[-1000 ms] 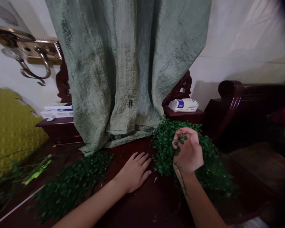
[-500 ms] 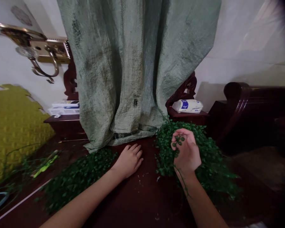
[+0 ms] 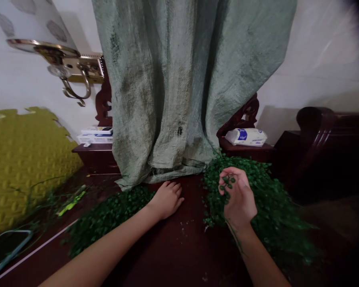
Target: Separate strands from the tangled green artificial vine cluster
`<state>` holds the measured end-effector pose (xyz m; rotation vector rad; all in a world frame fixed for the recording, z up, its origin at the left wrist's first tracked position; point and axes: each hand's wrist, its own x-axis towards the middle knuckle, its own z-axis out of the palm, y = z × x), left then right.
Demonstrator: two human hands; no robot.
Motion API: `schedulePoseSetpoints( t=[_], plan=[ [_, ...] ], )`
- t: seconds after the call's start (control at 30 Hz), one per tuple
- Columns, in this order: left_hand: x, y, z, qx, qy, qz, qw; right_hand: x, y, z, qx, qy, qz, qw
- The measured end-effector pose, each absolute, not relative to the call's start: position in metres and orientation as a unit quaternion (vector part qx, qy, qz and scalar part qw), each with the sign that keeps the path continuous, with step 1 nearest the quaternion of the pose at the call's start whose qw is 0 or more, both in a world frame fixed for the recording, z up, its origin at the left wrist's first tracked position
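My left hand (image 3: 166, 199) lies palm down on the dark red wooden table (image 3: 179, 251), its fingers stretched out. Beside its wrist spreads a pile of green leafy stems (image 3: 113, 217). My right hand (image 3: 239, 196) is raised in front of a larger heap of green stems (image 3: 266, 199), palm turned inward and fingers curled round a sprig with small round green leaves (image 3: 227, 184). The sprig's thin stem trails down along my wrist. Just beyond both hands hangs a grey-green woven cloth (image 3: 170, 119), its lower edge resting on the table.
On the left stand small white boxes (image 3: 95, 137), a yellow foam mat (image 3: 26, 159), a bright yellow-green strip (image 3: 71, 204) and loose stems. A tissue pack (image 3: 247, 137) lies on the right ledge. A wall lamp (image 3: 74, 67) juts out at upper left.
The view has shifted left, so everything appears farther right. My left hand stays flat on the table. My right hand still holds the sprig, turned slightly.
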<state>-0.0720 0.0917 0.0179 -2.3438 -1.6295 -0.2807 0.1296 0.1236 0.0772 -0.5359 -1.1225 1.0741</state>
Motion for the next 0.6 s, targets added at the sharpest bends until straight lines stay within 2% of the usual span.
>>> schedulePoseSetpoints(
  t=[0.37,0.6],
  plan=[
    [-0.032,0.123,0.019,-0.806,-0.565,-0.12,0.125,0.125,0.12,0.075,-0.256,-0.519,0.474,0.664],
    [-0.055,0.104,0.014,-0.772,-0.613,-0.094,0.135,0.119,0.12,0.07,-0.269,-0.536,0.47,0.648]
  ],
)
